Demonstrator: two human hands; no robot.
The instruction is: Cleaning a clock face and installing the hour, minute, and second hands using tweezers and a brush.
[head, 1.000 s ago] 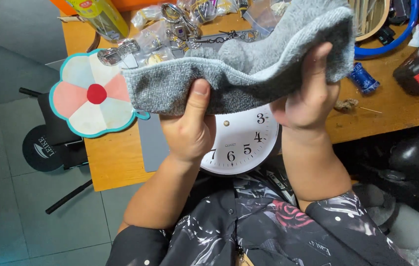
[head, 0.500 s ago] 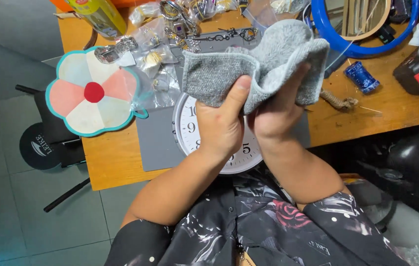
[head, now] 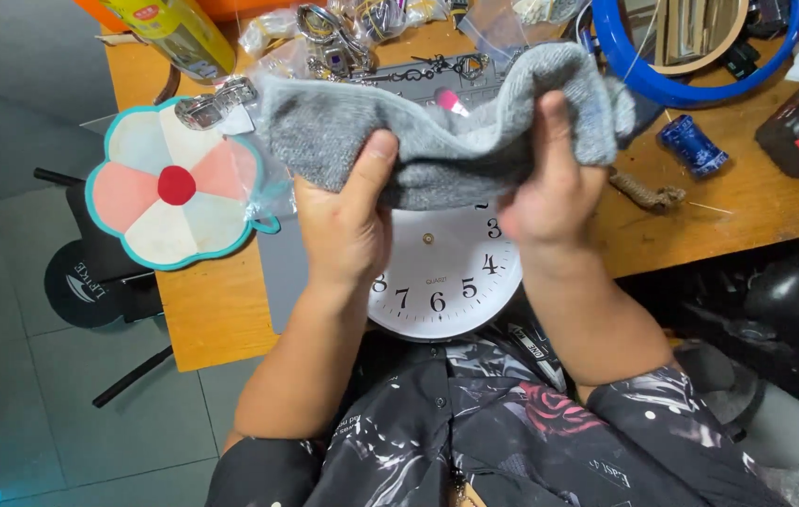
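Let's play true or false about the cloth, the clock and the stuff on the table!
1. Both hands, left hand and right hand, hold the grey cloth. True.
2. The white clock hangs on a wall. False: it lies flat on the wooden table, under the hands.
3. The flower-shaped mat has a red middle. True.
4. The big ring at the table's far side is green. False: it is blue.

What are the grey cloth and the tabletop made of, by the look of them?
The grey cloth, held by both hands, looks like soft knitted or terry fabric: fuzzy, heathered, draping in folds. The tabletop looks like wood or wood laminate: smooth, orange-brown, matte.
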